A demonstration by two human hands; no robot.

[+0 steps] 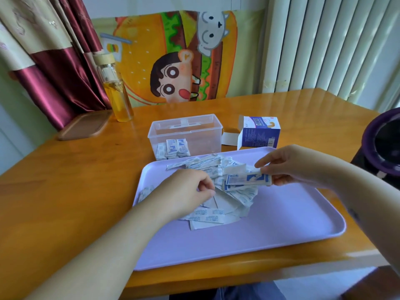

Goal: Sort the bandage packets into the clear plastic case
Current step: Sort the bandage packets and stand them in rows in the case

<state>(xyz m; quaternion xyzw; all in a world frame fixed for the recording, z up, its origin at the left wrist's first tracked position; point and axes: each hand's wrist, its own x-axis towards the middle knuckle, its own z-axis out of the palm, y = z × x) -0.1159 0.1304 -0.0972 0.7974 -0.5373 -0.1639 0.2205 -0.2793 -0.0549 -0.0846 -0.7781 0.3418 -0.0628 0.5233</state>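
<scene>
- Nearest, the flat lilac plastic tray (270, 239) carries a loose pile of white paper bandage packets (218, 215), directly beneath both grips.
- The left hand (190, 189), palm down, curls its fingertips into that pile; I cannot tell whether it pinches a packet.
- The right hand (287, 165) pinches a small stack of blue-printed packets (249, 179) by one end, just above the pile.
- Gathering looks like the step in hand. Next, the stack must travel beyond the grip into the clear rectangular plastic case (186, 128), where a few sorted packets (175, 148) already lie.

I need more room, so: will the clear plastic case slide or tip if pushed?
Probably slides easily: the clear plastic case sits on a glossy table. Likely light, holding only a few packets. Tipping seems unlikely, since it looks wider than tall.
</scene>
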